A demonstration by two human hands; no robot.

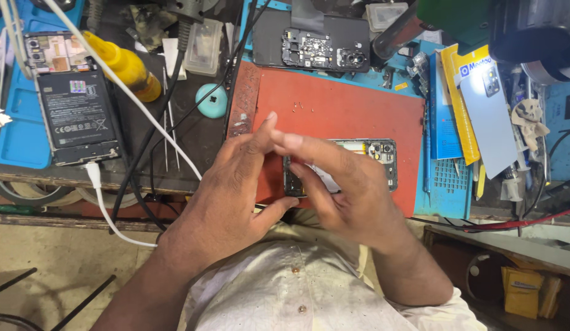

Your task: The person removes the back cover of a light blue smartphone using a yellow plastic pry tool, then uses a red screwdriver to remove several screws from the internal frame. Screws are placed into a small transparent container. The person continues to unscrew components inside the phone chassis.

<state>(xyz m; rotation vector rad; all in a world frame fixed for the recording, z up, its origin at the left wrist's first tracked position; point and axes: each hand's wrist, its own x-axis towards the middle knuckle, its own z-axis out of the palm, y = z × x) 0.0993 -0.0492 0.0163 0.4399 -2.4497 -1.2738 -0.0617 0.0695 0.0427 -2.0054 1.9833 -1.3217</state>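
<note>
Red mat (334,104) at centre bench, and on it an opened phone (364,160) with its back off, sitting at about four o'clock on the mat. Both hands are over it: left hand (233,184) reaches in from seven o'clock, thumb at the phone's near-left corner and fingers lifted straight, pinching nothing that I can see. Right hand (346,190) comes from five o'clock, fingers laid across the frame; whether it truly clamps the phone, I cannot tell.

Risks, as I judge them: tiny screws (303,107) lie loose at twelve o'clock on the mat, and a sweeping wrist could scatter them. A finger pressing the exposed board might bend something.

Count: three opened phones, with the second one (73,98) at ten o'clock, third one (315,46) at twelve. One yellow bottle (122,64), one white cable (113,86).
</note>
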